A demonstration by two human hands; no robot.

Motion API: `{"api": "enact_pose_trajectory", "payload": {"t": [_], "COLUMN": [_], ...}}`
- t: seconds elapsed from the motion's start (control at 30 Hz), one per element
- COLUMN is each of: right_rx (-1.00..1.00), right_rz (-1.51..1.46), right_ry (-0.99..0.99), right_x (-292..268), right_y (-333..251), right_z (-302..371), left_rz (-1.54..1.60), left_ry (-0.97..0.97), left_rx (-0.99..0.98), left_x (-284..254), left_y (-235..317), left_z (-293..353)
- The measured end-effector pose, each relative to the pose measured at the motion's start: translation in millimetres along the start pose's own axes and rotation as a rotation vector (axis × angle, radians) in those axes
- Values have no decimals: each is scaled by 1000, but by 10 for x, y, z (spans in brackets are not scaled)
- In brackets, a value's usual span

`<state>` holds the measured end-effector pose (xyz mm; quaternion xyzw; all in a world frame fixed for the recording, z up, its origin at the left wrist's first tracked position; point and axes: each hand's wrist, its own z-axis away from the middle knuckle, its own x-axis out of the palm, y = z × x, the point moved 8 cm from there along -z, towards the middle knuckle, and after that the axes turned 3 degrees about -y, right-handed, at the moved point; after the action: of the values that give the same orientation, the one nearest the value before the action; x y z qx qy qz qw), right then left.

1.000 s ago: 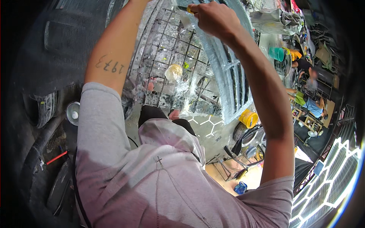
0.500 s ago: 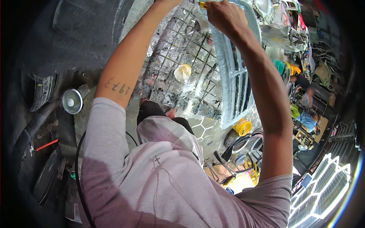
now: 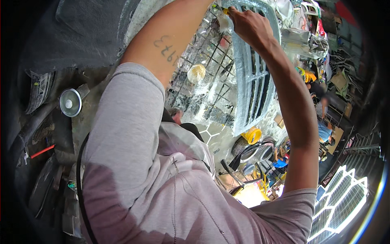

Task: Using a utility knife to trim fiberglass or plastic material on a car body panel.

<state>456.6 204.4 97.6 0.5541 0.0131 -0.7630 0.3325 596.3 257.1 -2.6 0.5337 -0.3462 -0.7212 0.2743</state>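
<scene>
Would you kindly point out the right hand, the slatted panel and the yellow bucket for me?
Right hand (image 3: 252, 27): head view, back of hand.
Slatted panel (image 3: 242, 77): head view, left frame.
Yellow bucket (image 3: 246, 136): head view, side wall.

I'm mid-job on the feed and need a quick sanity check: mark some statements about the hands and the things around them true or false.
1. The right hand grips a yellow tool. True.
2. The slatted grille panel is bright red. False: it is pale grey.
3. The yellow bucket stands left of the wearer's body. False: it is to the right, near the panel's lower end.
4. The left hand shows in full. False: the left forearm runs to the upper edge, and the hand cannot be made out.
5. A thin red rod is at the far left. True.
</scene>
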Motion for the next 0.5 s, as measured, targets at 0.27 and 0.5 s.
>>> {"api": "enact_pose_trajectory", "payload": {"t": [0.27,0.5], "right_rx": [-98,-64], "right_rz": [15,-10], "right_ry": [-2,37], "right_x": [66,119], "right_y": [-33,-51], "right_z": [211,429], "left_rz": [-60,-47], "left_ry": [47,59], "left_rx": [43,68], "left_x": [-187,-186], "left_y": [13,-13], "left_z": [156,168]}}
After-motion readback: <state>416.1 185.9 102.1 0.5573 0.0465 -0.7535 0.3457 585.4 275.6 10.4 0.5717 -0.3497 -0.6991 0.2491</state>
